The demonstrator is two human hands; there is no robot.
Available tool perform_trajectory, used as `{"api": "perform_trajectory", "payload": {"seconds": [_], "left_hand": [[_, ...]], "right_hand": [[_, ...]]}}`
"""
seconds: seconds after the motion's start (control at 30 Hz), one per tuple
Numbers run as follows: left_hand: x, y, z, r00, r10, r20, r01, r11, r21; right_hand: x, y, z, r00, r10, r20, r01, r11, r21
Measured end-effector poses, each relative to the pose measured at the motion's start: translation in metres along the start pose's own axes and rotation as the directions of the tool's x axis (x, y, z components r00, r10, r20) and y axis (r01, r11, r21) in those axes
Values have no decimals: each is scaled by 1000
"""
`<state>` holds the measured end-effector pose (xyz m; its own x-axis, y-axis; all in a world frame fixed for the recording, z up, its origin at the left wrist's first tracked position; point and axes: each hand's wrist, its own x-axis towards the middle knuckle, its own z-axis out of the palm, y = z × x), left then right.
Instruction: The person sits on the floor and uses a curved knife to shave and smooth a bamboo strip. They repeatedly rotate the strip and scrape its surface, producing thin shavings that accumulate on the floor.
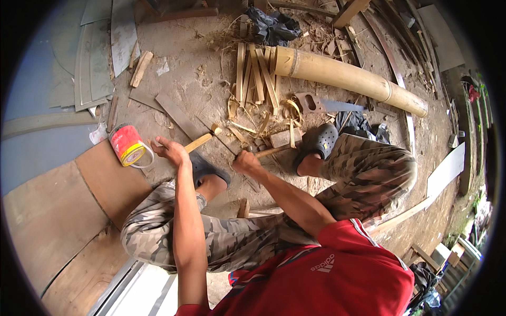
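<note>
My left hand (173,151) holds a short, pale bamboo strip (198,143) near my left shoe; its fingers are loosely bent and partly extended. In my closed right hand (246,162) is a knife (224,144) with a thin dark blade. The blade lies across the strip's far end, and its handle is hidden by the hand. Just right of that hand, a wooden stick (273,151) lies by a wooden block (286,138); whether they are joined I cannot tell. Beside my left hand, a red and yellow can (129,146) lies tilted.
A thick bamboo pole (342,79) lies at the far right, with split bamboo pieces (257,76) at its left end. Nearer are a handsaw (332,105) and curled shavings (263,124). Black plastic (273,26) lies farther back. Boards (58,205) cover the left side.
</note>
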<state>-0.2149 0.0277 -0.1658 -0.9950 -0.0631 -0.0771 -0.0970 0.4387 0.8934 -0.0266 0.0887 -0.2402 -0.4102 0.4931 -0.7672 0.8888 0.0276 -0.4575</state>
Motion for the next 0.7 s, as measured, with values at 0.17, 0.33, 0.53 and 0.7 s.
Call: {"api": "perform_trajectory", "payload": {"seconds": [0.17, 0.33, 0.53, 0.7], "left_hand": [[8, -2, 11, 1000, 7, 4, -7, 999, -54], [-1, 11, 19, 999, 25, 36, -23, 997, -72], [2, 8, 14, 1000, -6, 18, 7, 999, -43], [0, 9, 17, 999, 23, 27, -24, 999, 30]], "right_hand": [[-22, -15, 9, 968, -251, 18, 250, 968, 28], [21, 25, 35, 948, -272, -163, 263, 962, -72], [-10, -11, 5, 994, -110, 9, 110, 994, -5], [-19, -14, 19, 936, -343, -77, 340, 939, -59]]}}
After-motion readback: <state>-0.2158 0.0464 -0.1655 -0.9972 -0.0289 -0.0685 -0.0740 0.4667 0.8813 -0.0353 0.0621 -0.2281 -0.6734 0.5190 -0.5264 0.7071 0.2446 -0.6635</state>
